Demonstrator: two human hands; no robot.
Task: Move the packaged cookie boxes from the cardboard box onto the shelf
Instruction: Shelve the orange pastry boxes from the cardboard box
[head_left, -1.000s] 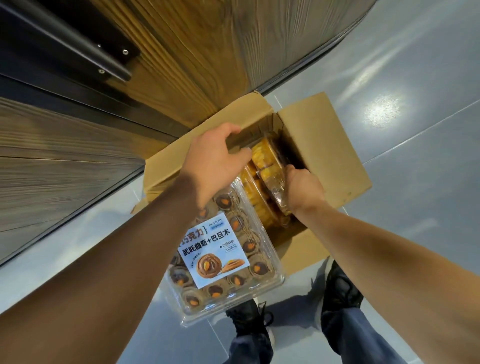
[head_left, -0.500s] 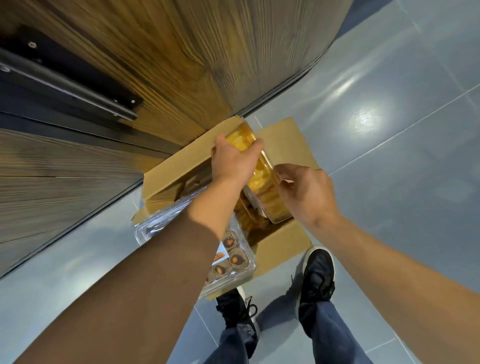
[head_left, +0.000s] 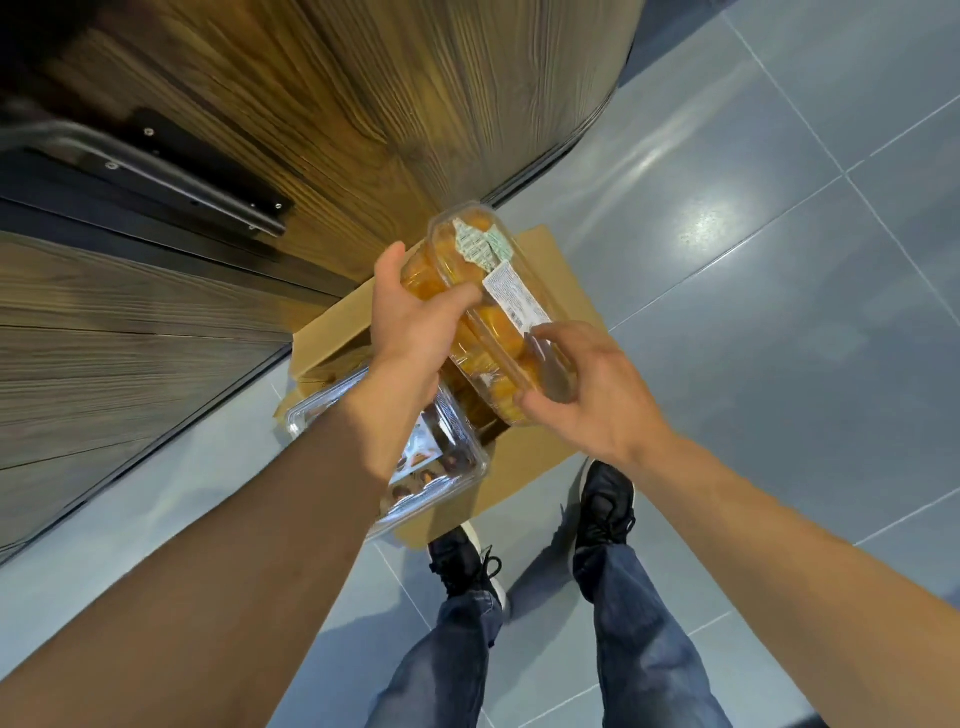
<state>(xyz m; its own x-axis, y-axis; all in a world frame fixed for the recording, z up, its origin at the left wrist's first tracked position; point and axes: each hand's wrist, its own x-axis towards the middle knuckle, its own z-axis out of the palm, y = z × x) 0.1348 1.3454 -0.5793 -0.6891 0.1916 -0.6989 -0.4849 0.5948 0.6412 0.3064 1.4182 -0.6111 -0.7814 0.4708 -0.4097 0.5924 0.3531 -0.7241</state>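
Both hands hold a clear cookie box (head_left: 485, 306) of golden cookies, tilted, above the open carton (head_left: 524, 467) on the floor. The left hand (head_left: 415, 332) has its grip curled round the box's upper side; the right hand (head_left: 587, 395) pinches its lower end. A second cookie box (head_left: 452, 462) lies on the carton's near edge, seemingly resting there, partly behind the left forearm.

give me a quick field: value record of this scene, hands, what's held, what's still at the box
left hand: grips the upper part of the clear pack of golden cookies
right hand: fingers curled on the pack's lower end
held pack: tilted, lifted above the cardboard box, white label facing the camera
other cookie pack: lies on the box's near edge, partly hidden by the left forearm
box: open, on grey tiled floor beside a wooden unit
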